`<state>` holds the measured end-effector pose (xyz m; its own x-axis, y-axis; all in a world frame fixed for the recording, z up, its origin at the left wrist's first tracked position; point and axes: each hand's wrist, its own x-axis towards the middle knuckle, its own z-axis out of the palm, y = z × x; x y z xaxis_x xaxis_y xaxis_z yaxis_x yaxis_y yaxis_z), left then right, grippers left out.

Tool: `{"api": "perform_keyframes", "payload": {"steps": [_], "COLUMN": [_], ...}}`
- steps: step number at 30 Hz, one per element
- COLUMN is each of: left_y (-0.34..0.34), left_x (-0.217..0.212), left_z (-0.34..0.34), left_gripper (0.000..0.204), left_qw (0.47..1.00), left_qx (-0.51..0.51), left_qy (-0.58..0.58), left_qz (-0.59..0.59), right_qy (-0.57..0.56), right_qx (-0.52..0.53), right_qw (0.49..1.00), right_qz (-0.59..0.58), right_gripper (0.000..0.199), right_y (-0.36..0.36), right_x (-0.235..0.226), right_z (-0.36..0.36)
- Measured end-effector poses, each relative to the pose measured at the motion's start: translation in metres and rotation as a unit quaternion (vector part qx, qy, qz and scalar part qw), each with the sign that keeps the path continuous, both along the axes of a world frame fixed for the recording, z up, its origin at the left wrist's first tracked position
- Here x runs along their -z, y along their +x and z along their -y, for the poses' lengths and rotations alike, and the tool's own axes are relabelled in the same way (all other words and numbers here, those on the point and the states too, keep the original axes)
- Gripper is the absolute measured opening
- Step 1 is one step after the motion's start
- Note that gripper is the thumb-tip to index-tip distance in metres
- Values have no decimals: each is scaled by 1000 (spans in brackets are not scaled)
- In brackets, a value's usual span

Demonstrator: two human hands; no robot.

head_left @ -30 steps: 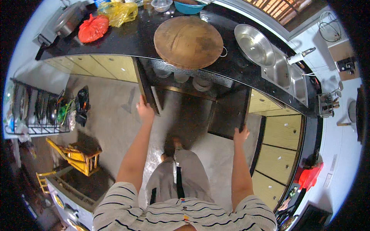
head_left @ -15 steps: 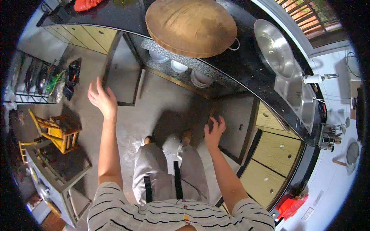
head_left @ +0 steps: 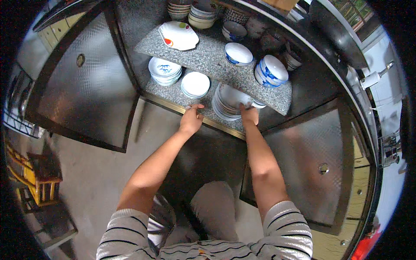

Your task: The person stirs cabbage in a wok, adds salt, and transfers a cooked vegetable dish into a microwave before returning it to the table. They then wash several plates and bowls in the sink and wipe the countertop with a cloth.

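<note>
While the person crouches at the open cabinet, the right hand (head_left: 249, 115) has its fingers curled onto the near rim of the stack of white plates (head_left: 229, 103) on the lower granite shelf (head_left: 173, 93). The left hand (head_left: 191, 120) rests half-closed on the shelf edge, gripping nothing. Getting hold of the plates seems the step in hand; lifting them would call for a second hand beneath the stack.

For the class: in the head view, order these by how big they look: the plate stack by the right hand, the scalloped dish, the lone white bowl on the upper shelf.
1. Plate stack
2. Scalloped dish
3. White bowl

Stack and dish look close; the stack sits nearer.
</note>
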<state>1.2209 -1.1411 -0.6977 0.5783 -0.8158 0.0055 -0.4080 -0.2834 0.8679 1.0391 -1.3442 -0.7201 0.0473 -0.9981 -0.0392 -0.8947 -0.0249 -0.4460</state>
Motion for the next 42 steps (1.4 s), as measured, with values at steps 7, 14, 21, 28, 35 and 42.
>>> {"api": "perform_keyframes", "payload": {"steps": [7, 14, 21, 28, 35, 42], "left_y": [-11, -25, -31, 0, 40, 63], "left_x": [38, 55, -14, 13, -2, -14], "left_z": [9, 24, -2, -55, -129, -187], "left_gripper": [24, 36, 90, 48, 47, 48], "left_qw": [999, 976, 866, 872, 876, 886], "left_qx": [20, 48, -16, -155, -202, -206], "left_qy": [10, -82, -48, -103, -76, -97], "left_qz": [-30, -197, -497, -454, -431, -405], "right_qy": [15, 83, 190, 176, -12, 4], "right_qx": [37, 78, -90, -159, 35, 19], "right_qw": [999, 874, 843, 885, 999, 1000], "right_qz": [32, 473, 495, 400, 24, 21], "right_gripper": [44, 15, 13, 35, 85, 48], "right_y": [3, 3, -16, -11, -25, 0], "right_x": [0, 4, 14, 13, 26, 4], "right_z": [19, 16, -66, -81, 47, 42]}}
